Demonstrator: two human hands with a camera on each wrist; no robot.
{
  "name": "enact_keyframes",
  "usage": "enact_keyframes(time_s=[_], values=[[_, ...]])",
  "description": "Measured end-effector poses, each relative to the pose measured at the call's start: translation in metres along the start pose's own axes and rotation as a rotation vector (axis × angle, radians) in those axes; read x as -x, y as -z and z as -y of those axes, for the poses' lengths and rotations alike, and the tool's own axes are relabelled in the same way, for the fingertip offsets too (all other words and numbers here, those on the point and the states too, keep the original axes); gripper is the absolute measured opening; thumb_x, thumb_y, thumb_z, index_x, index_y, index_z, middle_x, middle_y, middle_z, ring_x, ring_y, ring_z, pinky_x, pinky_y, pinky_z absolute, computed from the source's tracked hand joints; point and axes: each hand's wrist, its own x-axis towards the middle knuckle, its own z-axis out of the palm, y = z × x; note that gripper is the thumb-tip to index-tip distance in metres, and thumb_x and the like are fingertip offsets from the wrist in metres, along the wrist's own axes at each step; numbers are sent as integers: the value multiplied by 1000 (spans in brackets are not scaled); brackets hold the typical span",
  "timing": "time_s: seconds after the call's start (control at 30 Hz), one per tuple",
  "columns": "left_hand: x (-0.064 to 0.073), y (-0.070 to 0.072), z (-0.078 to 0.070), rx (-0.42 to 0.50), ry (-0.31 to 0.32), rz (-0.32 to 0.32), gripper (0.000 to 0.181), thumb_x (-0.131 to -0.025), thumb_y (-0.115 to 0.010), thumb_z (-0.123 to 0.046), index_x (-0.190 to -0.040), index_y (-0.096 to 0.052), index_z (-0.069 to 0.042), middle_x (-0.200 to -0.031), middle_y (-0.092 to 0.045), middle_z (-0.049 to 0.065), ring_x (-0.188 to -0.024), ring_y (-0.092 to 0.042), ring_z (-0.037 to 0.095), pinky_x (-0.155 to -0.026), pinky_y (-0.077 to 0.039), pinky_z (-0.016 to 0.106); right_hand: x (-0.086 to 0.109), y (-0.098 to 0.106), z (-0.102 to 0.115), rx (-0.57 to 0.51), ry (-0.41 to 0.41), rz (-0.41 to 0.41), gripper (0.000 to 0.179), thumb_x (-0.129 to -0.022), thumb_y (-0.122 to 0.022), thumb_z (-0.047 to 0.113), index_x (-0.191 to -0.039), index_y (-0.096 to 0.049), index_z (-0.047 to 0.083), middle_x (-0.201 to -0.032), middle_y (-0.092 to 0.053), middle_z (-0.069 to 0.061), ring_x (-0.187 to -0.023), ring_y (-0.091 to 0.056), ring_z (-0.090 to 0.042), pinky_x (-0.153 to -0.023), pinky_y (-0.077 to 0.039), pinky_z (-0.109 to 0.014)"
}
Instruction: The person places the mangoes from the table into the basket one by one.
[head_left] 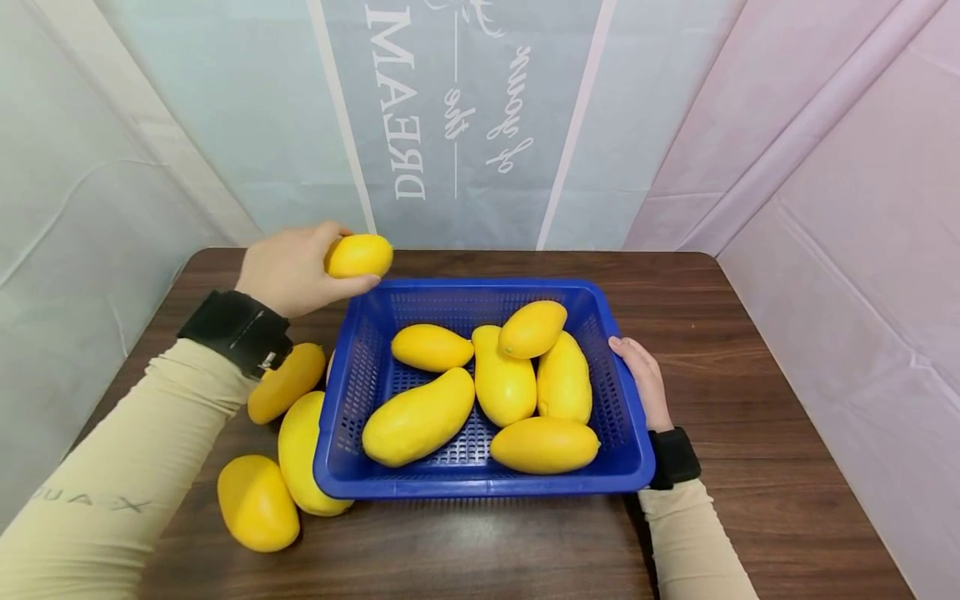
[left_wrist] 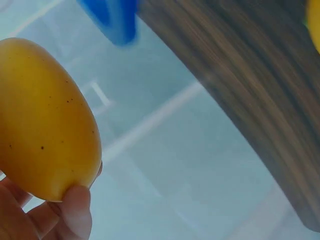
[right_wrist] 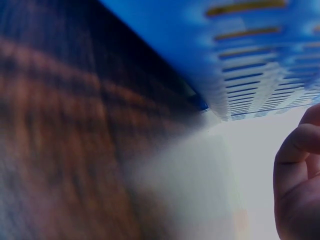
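Observation:
My left hand [head_left: 288, 267] holds a yellow mango [head_left: 360, 256] above the far left corner of the blue basket [head_left: 480, 487]. In the left wrist view the fingers grip the lower end of this mango [left_wrist: 47, 120], whose skin has small dark specks. My right hand [head_left: 645, 379] grips the basket's right rim, its fingertips over the edge. Close up in the right wrist view, the curled fingers [right_wrist: 295, 160] are beside the slotted basket wall [right_wrist: 245, 75]. Inside the basket lie several mangoes, one small mango [head_left: 532, 329] resting on top of others.
Left of the basket, more mangoes lie on the dark wooden table [head_left: 750, 400]: a slender mango [head_left: 288, 383], a large mango [head_left: 303, 458] partly behind the basket's edge, and a rounder mango [head_left: 257, 502]. Pale cloth with printed lettering [head_left: 405, 108] hangs behind the table.

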Motion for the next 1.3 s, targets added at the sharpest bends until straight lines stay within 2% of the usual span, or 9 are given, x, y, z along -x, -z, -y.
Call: enact_keyframes(time_s=[0.23,0.37,0.53,0.7,1.03,1.3], values=[[-4,-7,-35,13,-84,13,70,-82,-61,-70,-128,-57,-17,-94,-65,6,-79,-58,25,-64,-45,38,-1,2,0,8,-10,1,32,-104,-47,35,-78,-48,17,-66,-51,4,-58,-56,-8,-56,-50,-20],[-5,-13,-52,22,-122,15,69,-80,-62,-71,-126,-58,-20,-91,-64,4,-77,-58,23,-61,-46,37,-2,2,0,9,-9,3,33,-104,-47,35,-77,-47,17,-65,-50,4,-58,-56,-8,-56,-50,-20],[-7,-19,-71,63,-146,17,65,-79,-62,-72,-121,-59,-23,-87,-62,-1,-72,-57,20,-59,-44,34,-3,3,-1,6,6,2,33,-105,-46,33,-75,-46,17,-63,-49,4,-55,-54,-8,-54,-48,-19],[-9,-28,-82,82,-150,24,64,-79,-62,-71,-122,-59,-24,-89,-62,-2,-73,-57,19,-60,-45,34,-3,3,-1,6,4,-2,34,-105,-47,33,-75,-47,17,-62,-49,4,-54,-54,-8,-53,-48,-20],[-12,-52,-99,-45,-178,94,72,-79,-63,-71,-132,-56,-21,-109,-66,5,-87,-59,25,-64,-51,40,-3,3,-2,10,0,-8,36,-104,-47,33,-73,-44,17,-61,-46,5,-53,-53,-7,-53,-47,-19],[-19,-66,-110,-152,-175,166,76,-81,-61,-71,-136,-54,-19,-121,-63,8,-100,-60,29,-77,-55,46,-3,3,-2,21,-13,-15,36,-104,-48,36,-73,-45,18,-62,-47,5,-56,-54,-8,-54,-48,-19]])
